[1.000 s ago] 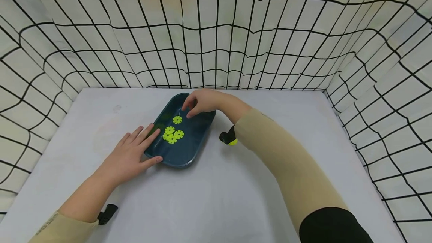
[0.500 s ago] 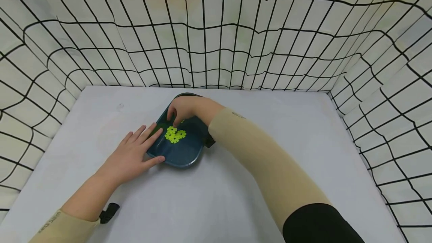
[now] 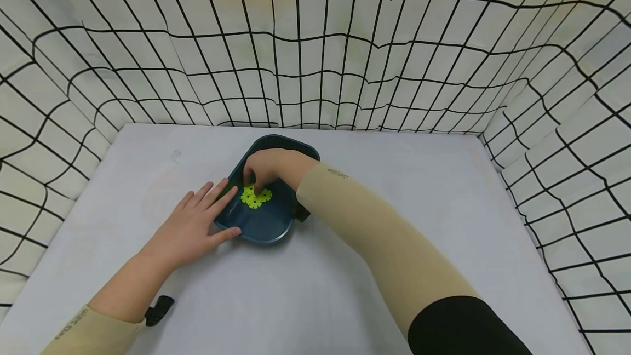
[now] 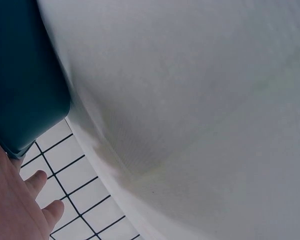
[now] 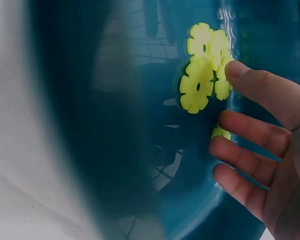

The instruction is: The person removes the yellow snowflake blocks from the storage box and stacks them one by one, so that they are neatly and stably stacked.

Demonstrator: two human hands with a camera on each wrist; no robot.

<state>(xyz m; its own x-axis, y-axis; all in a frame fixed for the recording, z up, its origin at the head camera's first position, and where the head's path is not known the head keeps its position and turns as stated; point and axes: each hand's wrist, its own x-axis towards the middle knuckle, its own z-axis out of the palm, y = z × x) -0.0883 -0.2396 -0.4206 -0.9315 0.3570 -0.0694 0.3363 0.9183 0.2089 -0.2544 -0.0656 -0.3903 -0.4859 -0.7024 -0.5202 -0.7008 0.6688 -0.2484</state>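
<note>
Right hand [image 3: 266, 164], fingers parted, nearer five yellow discs [image 5: 205, 75]; left hand [image 3: 192, 229] spread; one tray [image 3: 263, 229]

The tray [image 3: 263, 226] rests on the table [image 3: 325, 289], cloth [image 3: 315, 86] behind and on both sides; notched discs [image 5: 202, 70] lie in the tray, the left hand [image 3: 189, 229] on its left rim, the right hand [image 3: 264, 165] inside, at the discs
</note>
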